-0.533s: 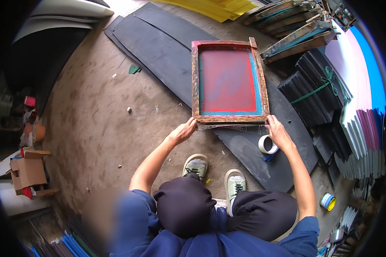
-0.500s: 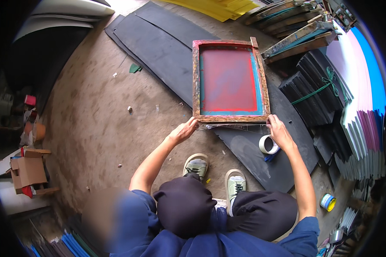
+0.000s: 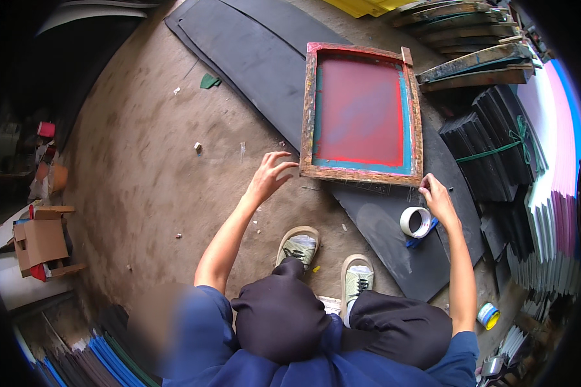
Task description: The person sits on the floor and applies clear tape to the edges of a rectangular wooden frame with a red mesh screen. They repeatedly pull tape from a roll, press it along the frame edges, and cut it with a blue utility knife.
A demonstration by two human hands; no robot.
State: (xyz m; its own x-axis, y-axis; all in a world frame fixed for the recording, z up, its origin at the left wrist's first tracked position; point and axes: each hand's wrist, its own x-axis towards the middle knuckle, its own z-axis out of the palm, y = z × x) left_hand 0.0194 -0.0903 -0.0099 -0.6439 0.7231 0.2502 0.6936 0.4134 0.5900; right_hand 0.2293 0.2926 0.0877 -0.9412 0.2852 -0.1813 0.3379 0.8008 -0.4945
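Observation:
A wooden screen printing frame (image 3: 363, 173) with red and teal mesh lies ahead of me, on large dark sheets (image 3: 252, 58). At its near right corner my right hand (image 3: 439, 202) is closed, thumb and fingers pinched on the wood; the exact contact is partly hidden. My left hand (image 3: 266, 179) is just off the near left corner, fingers spread and curved, holding nothing. Some clear film shows under the frame's near edge. Below my right hand, a roll of white tape (image 3: 416, 222) lies on the dark sheet beside a small blue item (image 3: 430, 232).
Stacked old wooden frames (image 3: 478, 64) stand at the far right, above black sheets bundled with green cord (image 3: 490, 151). White, pink and grey sheets (image 3: 549, 213) line the right side. A cardboard box (image 3: 44, 244) sits left; a blue-and-yellow tin (image 3: 489, 315) stands lower right. Scraps dot the floor.
My left hand has let go of the frame's near left corner and opened beside it. My right hand stays at the right corner. The whole view has shifted slightly.

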